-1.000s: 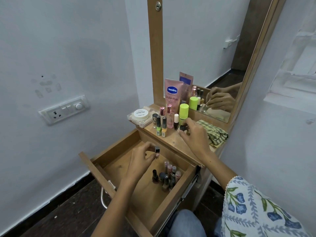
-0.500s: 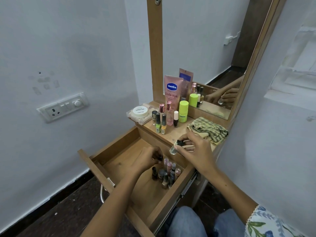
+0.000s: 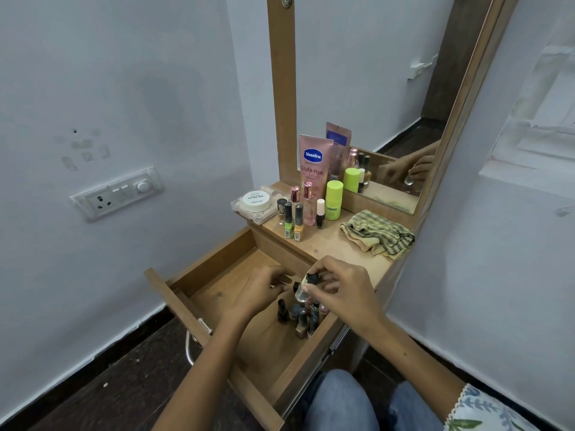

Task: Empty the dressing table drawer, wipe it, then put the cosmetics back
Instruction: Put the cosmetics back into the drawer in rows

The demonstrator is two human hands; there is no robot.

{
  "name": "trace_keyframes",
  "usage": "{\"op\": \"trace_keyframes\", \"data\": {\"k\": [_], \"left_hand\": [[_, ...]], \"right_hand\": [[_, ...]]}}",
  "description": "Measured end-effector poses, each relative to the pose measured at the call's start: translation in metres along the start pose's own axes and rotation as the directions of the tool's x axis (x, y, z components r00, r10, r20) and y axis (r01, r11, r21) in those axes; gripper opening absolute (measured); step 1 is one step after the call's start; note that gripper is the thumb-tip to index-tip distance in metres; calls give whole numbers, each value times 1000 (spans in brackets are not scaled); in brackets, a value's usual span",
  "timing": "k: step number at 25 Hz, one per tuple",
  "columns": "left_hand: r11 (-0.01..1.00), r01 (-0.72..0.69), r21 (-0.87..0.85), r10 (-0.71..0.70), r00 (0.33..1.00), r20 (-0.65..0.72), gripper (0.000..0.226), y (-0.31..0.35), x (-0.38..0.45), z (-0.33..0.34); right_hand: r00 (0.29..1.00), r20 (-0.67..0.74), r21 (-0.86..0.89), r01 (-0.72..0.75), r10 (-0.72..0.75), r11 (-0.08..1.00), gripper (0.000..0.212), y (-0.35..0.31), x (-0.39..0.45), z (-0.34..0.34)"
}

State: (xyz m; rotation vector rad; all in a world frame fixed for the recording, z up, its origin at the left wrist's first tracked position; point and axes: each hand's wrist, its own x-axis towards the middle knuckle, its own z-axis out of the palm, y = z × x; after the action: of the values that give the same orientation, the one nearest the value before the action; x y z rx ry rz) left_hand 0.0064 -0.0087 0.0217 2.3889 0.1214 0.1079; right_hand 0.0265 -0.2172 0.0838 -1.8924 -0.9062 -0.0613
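The wooden drawer [image 3: 217, 272] is pulled open below the dressing table top [image 3: 336, 244]. Several small nail polish bottles [image 3: 298, 315] stand clustered at its right side. My right hand [image 3: 339, 287] pinches a small clear bottle with a black cap [image 3: 306, 286] just above that cluster. My left hand [image 3: 264, 287] reaches into the drawer beside it, fingers curled around a small dark bottle that is mostly hidden. On the table top stand a pink Vaseline tube [image 3: 312, 164], a green bottle [image 3: 334, 200], two pink-capped bottles and several polish bottles [image 3: 292, 220].
A striped green cloth [image 3: 376, 234] lies crumpled on the table's right side. A white round jar [image 3: 256, 201] sits on a clear box at the left edge. The mirror [image 3: 389, 88] rises behind. A wall socket panel [image 3: 116, 194] is left. My knees are below the drawer.
My right hand took a black-capped bottle from the table top and brought it down over the drawer. My left hand lowered its small bottle into the drawer by the cluster.
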Motion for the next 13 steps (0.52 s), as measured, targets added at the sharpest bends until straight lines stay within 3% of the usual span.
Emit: {"op": "trace_keyframes", "data": {"k": [5, 8, 13], "left_hand": [[999, 45, -5, -45, 981, -189, 29, 3, -37, -11], [997, 70, -31, -76, 970, -232, 30, 6, -50, -12], [995, 85, -59, -98, 951, -293, 28, 14, -54, -15]], "right_hand": [[982, 188, -251, 24, 25, 968, 21, -6, -20, 27], [959, 259, -445, 16, 111, 895, 18, -7, -26, 40], [920, 323, -608, 21, 223, 794, 19, -14, -28, 49]]}}
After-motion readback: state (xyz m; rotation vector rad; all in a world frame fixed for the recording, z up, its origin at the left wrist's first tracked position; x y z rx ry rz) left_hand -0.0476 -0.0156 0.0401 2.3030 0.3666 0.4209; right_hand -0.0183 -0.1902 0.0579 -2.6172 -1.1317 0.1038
